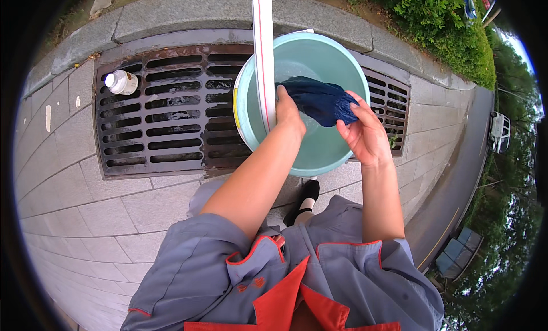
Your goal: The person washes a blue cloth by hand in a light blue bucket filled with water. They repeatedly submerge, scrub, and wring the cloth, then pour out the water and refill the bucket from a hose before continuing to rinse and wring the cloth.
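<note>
A dark blue wet cloth [319,97] is stretched between my two hands over a pale green plastic bucket [361,63]. My left hand [289,106] grips the cloth's left end, with the thumb on top and the other fingers mostly hidden. The cloth's bunched right end is between the thumb and fingers of my right hand [361,127]. Water [317,145] appears to lie in the bucket below. Just left of my left hand, a long white strip with thin red lines [263,53] runs down across the bucket's rim; whether the hand touches it, I cannot tell.
The bucket stands on a metal drain grate [173,108], partly wet. A white plastic bottle with a label [122,82] is on the grate's left end. Beyond runs a stone kerb [184,16], with a hedge [432,27] at right. My shoe [305,198] is close below the bucket.
</note>
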`<state>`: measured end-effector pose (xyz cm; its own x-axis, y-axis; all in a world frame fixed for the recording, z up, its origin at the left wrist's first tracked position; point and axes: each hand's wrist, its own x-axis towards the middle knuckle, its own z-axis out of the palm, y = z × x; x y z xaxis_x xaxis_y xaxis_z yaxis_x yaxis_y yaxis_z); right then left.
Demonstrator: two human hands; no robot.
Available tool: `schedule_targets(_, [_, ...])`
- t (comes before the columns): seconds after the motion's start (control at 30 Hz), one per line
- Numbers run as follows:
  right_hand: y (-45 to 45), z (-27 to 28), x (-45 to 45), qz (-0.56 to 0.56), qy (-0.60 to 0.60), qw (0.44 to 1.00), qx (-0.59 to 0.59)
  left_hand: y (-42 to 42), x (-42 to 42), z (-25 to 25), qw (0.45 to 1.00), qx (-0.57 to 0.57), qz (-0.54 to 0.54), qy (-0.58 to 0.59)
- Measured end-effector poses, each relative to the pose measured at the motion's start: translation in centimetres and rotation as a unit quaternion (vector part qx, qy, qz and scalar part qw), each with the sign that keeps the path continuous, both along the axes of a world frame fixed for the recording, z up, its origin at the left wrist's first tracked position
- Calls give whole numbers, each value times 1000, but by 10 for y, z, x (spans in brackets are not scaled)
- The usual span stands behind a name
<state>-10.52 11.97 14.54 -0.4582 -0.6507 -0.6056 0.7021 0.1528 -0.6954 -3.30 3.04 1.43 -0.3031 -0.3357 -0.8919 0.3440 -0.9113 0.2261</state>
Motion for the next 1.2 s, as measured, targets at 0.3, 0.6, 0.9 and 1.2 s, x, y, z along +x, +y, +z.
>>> schedule_targets(0.3, [29, -7, 45, -94, 319, 943, 5, -9, -4, 24, 944, 64, -35, 323])
schedule_targets(0.6, [-28, -50, 56, 72, 751, 604, 259, 10, -9, 8, 942, 55, -107, 313])
schedule_targets(0.9, [-28, -152, -38, 63, 227, 891, 389, -13, 0, 32, 918, -295, -264, 20])
schedule_targets(1.2, [-14, -240, -31, 468, 348, 685, 437, -16, 12, 36, 936, -182, -299, -25])
